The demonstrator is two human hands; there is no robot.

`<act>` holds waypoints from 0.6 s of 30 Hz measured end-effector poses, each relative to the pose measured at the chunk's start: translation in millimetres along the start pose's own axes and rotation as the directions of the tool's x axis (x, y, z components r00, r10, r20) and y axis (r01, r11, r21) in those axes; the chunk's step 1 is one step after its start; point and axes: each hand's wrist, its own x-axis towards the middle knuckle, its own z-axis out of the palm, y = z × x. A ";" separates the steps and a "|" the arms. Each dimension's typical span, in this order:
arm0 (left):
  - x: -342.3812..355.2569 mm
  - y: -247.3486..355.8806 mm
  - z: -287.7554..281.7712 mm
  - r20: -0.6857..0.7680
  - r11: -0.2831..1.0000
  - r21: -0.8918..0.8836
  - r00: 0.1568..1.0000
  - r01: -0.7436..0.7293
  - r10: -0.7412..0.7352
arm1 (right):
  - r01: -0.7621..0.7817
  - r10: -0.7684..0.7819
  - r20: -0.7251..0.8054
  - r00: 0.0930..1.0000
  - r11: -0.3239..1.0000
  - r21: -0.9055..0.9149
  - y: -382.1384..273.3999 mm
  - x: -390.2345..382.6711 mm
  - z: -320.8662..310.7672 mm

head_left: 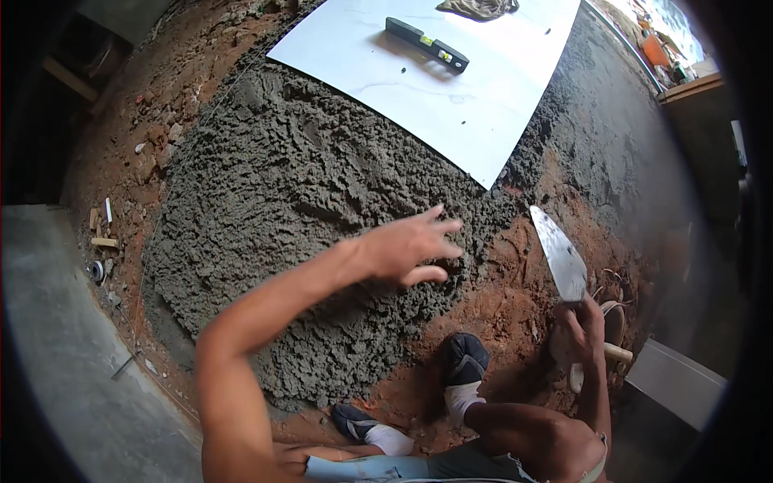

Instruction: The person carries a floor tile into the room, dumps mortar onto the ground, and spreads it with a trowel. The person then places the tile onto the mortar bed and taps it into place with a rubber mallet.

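Observation:
My left hand (407, 248) reaches over a bed of wet grey mortar (266, 209), fingers spread and nothing in them. Slight blur leaves it unclear whether the fingertips touch the surface. On the right, my right hand (581, 326) grips a pointing trowel (560, 253) by its handle, the mortar-smeared metal blade pointing away from me above reddish soil. A large white tile (475, 121) lies on the mortar ahead, one corner toward me. On that tile rests a short black spirit level (427, 46) with yellow-green vials.
A bundled cloth or cord (479, 6) sits at the tile's far edge. Beside my right hand is a wooden handle (617, 352), its other end hidden. A white panel (676, 382) stands farther right. Grey concrete floor (64, 338) borders the left; a string runs along the mortar.

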 end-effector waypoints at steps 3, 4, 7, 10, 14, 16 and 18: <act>-84.3 60.5 13.7 -0.053 0.959 -0.252 0.988 0.128 -0.146 | 0.210 -0.210 0.034 0.977 0.922 -0.325 -63.9 13.5 7.1; -132.1 88.7 26.4 -0.052 0.910 -0.319 0.954 0.266 -0.297 | 0.280 -0.260 0.115 0.959 0.934 -0.221 -48.2 38.9 39.0; -212.8 153.7 30.0 0.046 0.604 -0.553 0.744 0.575 -0.666 | 0.188 -0.238 0.265 0.934 0.961 0.202 -76.4 59.9 72.3; -282.2 241.5 26.1 0.166 0.075 -0.598 0.215 0.798 -0.962 | 0.118 -0.088 0.357 0.930 0.991 -0.062 -99.7 72.3 113.5; -318.3 383.7 83.1 -0.026 -0.156 -0.931 -0.487 0.331 -0.873 | 0.353 -0.229 0.391 0.891 0.892 -0.282 -106.4 95.1 163.2; -299.3 423.7 111.8 0.004 -0.002 -1.000 -0.729 -0.003 -0.684 | 0.553 -0.520 0.190 0.833 0.770 -0.317 -110.7 102.3 180.0; -261.5 441.9 137.8 -0.015 0.140 -0.984 -0.739 -0.108 -0.674 | 0.471 -0.406 0.273 0.872 0.849 -0.239 -118.6 101.7 220.0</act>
